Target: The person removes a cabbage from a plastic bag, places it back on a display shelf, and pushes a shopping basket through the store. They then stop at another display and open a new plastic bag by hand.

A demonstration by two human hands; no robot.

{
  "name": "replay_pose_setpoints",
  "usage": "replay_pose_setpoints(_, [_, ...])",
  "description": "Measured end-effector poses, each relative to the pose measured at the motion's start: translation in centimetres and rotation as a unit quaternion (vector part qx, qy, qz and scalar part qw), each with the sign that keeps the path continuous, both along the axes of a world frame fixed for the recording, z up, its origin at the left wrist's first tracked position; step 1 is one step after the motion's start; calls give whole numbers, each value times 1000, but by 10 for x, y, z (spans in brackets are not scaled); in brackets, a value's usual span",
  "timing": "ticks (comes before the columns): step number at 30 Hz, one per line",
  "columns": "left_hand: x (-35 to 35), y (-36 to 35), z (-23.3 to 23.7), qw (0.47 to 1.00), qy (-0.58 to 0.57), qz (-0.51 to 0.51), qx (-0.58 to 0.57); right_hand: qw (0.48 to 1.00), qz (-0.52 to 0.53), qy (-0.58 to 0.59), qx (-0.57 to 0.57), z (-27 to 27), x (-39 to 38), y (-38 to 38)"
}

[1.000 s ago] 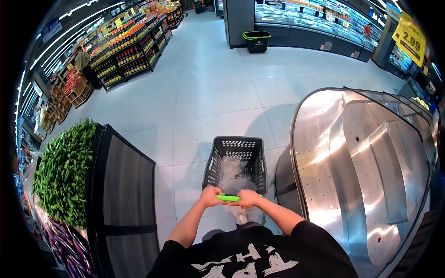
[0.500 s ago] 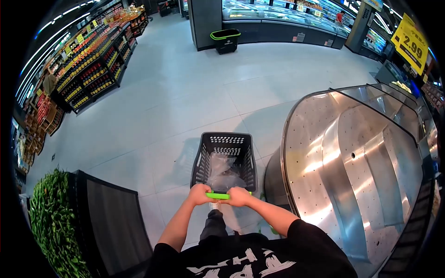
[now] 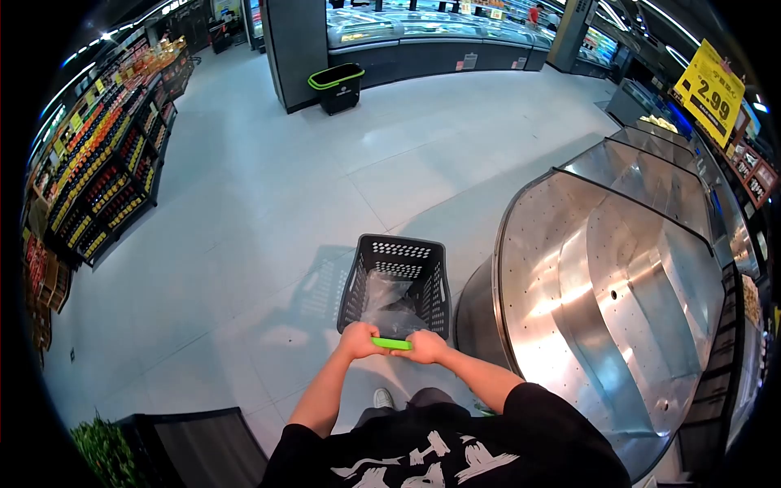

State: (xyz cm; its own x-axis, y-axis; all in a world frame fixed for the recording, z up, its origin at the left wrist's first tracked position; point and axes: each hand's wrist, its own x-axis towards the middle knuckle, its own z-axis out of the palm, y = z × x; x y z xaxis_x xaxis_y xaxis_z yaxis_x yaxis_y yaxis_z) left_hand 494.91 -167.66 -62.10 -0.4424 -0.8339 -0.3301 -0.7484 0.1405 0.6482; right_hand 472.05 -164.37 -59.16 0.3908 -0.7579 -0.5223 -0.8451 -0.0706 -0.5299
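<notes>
A black perforated basket [image 3: 398,264] stands in front of my body, with crumpled clear plastic [image 3: 387,302] inside it. My left hand [image 3: 359,341] is wrapped round the left end of the green handle [image 3: 392,344] at the basket's near edge. Round the handle's right end, my right hand [image 3: 426,347] is closed. Between the two hands the middle of the handle shows.
A stepped metal display [image 3: 602,301] is close on the right, beneath a yellow price sign [image 3: 710,91]. Ahead are a pillar [image 3: 294,53], a black bin with a green rim [image 3: 336,88] and freezers [image 3: 439,49]. Bottle shelves [image 3: 106,175] line the left; a dark stand [image 3: 195,447] is lower left.
The view has moved forward and turned right. The bin, pillar and bottle shelves have shifted left, and the green plants at lower left have dropped lower. Both hands still grip the handle.
</notes>
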Motion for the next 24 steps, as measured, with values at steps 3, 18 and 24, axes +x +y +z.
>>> replay_pose_setpoints(3, [-17,-49,-16,1000,-5,-21,-3,1000,-5,-11,-13,-24,-14,-41])
replay_pose_setpoints(18, [-108,-293,-58,998,-4,-57,15,995,-86,-20,-45,-65,-99,-248])
replay_pose_setpoints(24, [-149,-372,-76,996,-2,-79,-43,992,-110,-30,-49,-73,-139,-324])
